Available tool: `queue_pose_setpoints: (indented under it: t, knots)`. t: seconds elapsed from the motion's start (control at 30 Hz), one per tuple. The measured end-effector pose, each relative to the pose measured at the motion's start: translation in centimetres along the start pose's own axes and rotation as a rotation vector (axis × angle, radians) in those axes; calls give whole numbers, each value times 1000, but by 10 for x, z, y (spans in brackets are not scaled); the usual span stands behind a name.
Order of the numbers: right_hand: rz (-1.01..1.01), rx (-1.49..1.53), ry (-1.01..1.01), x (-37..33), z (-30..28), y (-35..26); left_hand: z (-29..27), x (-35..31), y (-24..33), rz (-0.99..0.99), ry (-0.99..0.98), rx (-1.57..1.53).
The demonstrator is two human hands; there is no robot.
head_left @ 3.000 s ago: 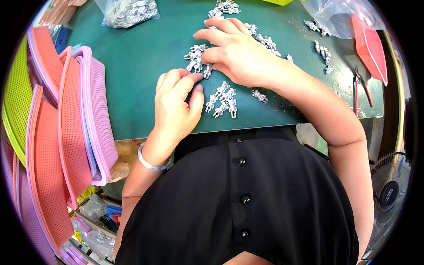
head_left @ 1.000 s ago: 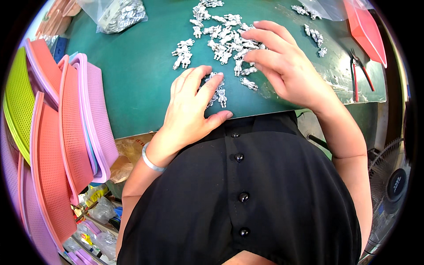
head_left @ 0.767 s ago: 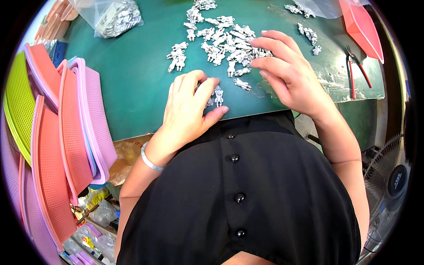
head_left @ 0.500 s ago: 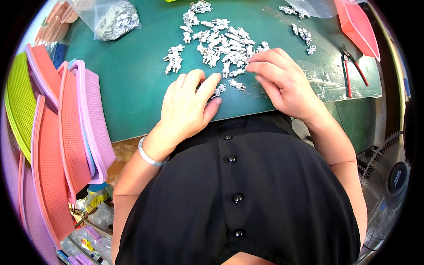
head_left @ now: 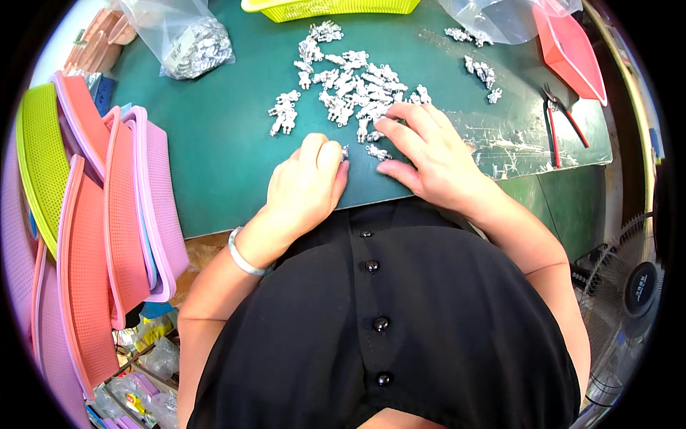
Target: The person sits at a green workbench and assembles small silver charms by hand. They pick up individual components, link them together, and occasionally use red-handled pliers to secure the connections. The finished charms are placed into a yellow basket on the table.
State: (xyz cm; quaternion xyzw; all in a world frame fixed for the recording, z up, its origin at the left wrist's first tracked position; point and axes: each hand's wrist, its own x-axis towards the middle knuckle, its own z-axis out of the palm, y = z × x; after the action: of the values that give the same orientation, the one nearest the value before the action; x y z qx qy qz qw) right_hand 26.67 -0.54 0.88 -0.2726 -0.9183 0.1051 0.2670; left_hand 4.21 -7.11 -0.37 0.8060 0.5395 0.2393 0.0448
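Observation:
Small silver figure-shaped charms with loops (head_left: pixel 350 89) lie in a loose heap on the green tabletop. My left hand (head_left: pixel 304 182) is closed near the table's front edge; between its thumb and forefinger a bit of a silver charm (head_left: pixel 344 152) peeks out, the rest hidden. My right hand (head_left: pixel 436 154) reaches over the near right side of the heap with fingers apart. Its fingertips are at the heap's edge, and a single charm (head_left: pixel 378 152) lies between its thumb and forefinger, seemingly not gripped.
Red-handled nippers (head_left: pixel 563 121) and a pink tray (head_left: pixel 572 57) are at the right. More charms (head_left: pixel 480 70) lie toward the far right. A clear bag of metal pieces (head_left: pixel 196 50) sits far left, a yellow-green basket (head_left: pixel 329 8) at the back. Stacked plastic baskets (head_left: pixel 161 207) stand at the left.
My left hand has closed further over its charm and drawn slightly nearer to me. The right hand has moved left along the heap's near side. The view has shifted a little.

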Motion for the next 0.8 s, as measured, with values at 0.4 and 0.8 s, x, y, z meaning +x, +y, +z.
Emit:
queue_pose_setpoints:
  t: [0.4, 0.8]
  knots:
    - [11, -58, -109, 18, 24, 15, 5, -4, -8, 18, 152, 44]
    - [-265, -183, -89, 50, 22, 39, 6, 1, -18, -152, 235, -107]
